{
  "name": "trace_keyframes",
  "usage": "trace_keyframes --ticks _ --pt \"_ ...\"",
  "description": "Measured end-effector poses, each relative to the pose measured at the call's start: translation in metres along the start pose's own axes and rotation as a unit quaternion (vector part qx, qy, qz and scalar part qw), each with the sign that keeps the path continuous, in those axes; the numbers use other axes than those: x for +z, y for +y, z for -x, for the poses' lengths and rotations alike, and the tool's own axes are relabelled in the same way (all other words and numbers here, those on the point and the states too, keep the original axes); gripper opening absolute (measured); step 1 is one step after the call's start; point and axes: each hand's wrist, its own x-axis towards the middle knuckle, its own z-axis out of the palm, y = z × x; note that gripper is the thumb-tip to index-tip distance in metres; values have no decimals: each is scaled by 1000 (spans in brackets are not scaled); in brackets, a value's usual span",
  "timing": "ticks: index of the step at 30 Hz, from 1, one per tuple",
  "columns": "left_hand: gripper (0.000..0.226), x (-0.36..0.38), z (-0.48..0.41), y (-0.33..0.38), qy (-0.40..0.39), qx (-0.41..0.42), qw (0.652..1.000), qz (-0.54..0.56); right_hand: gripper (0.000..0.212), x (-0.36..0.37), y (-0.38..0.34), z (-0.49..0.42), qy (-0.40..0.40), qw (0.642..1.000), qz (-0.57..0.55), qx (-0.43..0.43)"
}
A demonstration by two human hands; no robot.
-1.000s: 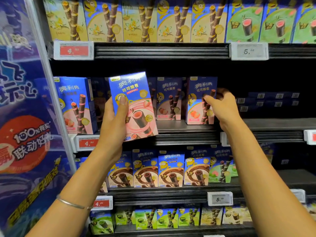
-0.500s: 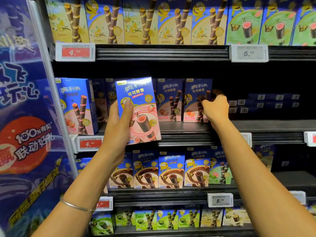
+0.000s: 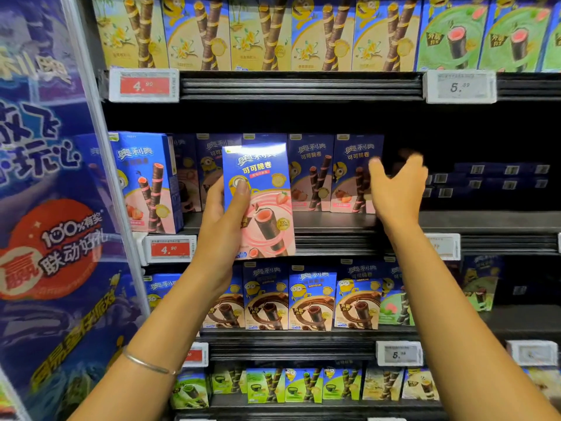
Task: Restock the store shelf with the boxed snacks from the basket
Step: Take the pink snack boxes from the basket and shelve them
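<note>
The left hand [image 3: 221,229] grips one strawberry box [image 3: 261,205] upright just in front of the middle shelf [image 3: 485,221], not placed yet. The right hand [image 3: 397,189], spread wide and empty, is beside the last standing box [image 3: 349,174] on that shelf. Space right of it looks unfilled; the basket is unseen.

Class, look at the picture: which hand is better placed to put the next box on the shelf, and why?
Probably the left: the left hand grips a strawberry wafer-roll box upright before the middle shelf. The right hand is open and empty, beside the rightmost shelved box.
</note>
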Motion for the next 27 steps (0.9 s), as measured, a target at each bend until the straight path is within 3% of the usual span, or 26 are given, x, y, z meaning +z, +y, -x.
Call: trace_keyframes --ticks 2,5,7,9,16,19,24,27 --pt "43 2 0 -3 5 10 1000 0 46 -9 -18 23 -11 996 -75 -49" --pt "42 8 0 -4 21 24 999 8 31 -12 -47 54 -164 971 -163 -58" --pt "44 12 1 -4 28 34 999 18 36 -7 -61 70 -296 942 -151 -48" --pt "47 12 3 -3 30 47 998 20 45 -1 -69 82 -350 928 -109 -64" --pt "48 -11 4 -1 36 50 998 21 33 14 -80 98 -371 919 -131 -39" --pt "56 -23 5 0 47 61 997 9 31 19 -87 100 -393 901 -182 -14" --pt "67 -44 7 0 73 70 995 -24 31 31 -96 100 -372 902 -217 -22" --pt "38 -55 9 -2 102 95 989 -57 31 36 -101 95 -357 903 -237 -20"
